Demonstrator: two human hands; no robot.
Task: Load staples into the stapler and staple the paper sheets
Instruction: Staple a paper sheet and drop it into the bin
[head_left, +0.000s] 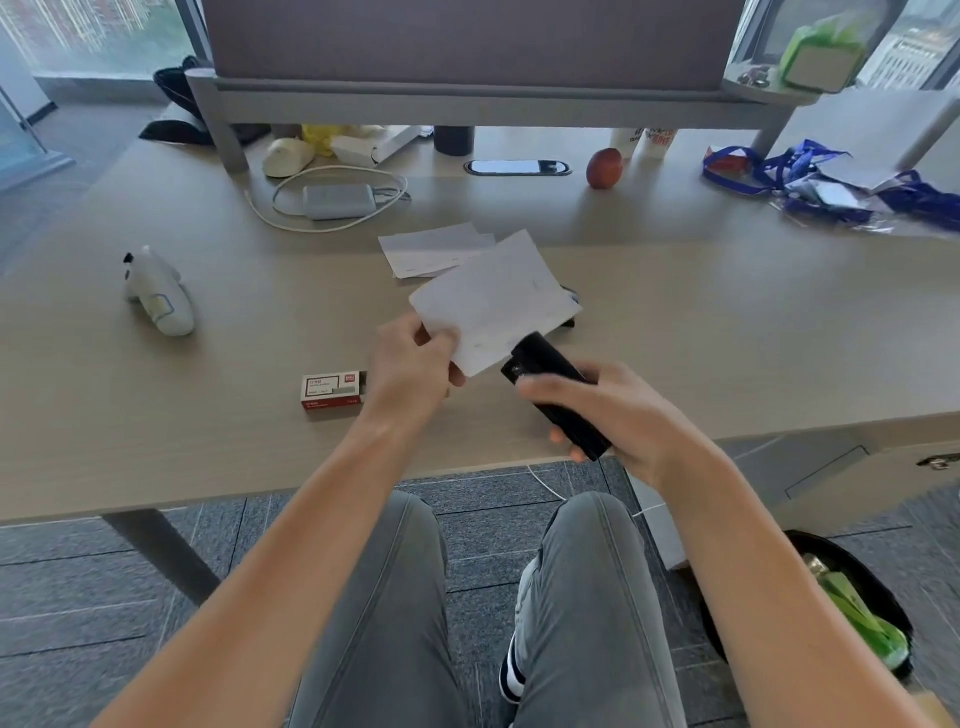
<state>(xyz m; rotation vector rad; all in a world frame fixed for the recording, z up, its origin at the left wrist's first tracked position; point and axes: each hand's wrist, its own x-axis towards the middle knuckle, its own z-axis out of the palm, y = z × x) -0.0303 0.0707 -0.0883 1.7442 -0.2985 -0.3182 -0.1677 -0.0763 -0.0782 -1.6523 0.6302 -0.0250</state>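
My left hand (413, 366) pinches the near left corner of a small stack of white paper sheets (493, 301), held tilted above the desk. My right hand (608, 410) grips a black stapler (545, 384) whose front end sits over the near edge of those sheets. A red and white staple box (332, 391) lies on the desk just left of my left wrist. More white sheets (434, 249) lie flat on the desk beyond the held stack.
The beige desk (208, 441) has its front edge just below my hands. On it are a white controller (158, 293) at left, a grey power bank with cable (337, 201), an apple (604, 167) and blue lanyards (810, 176) at right. A bin (852, 603) stands on the floor.
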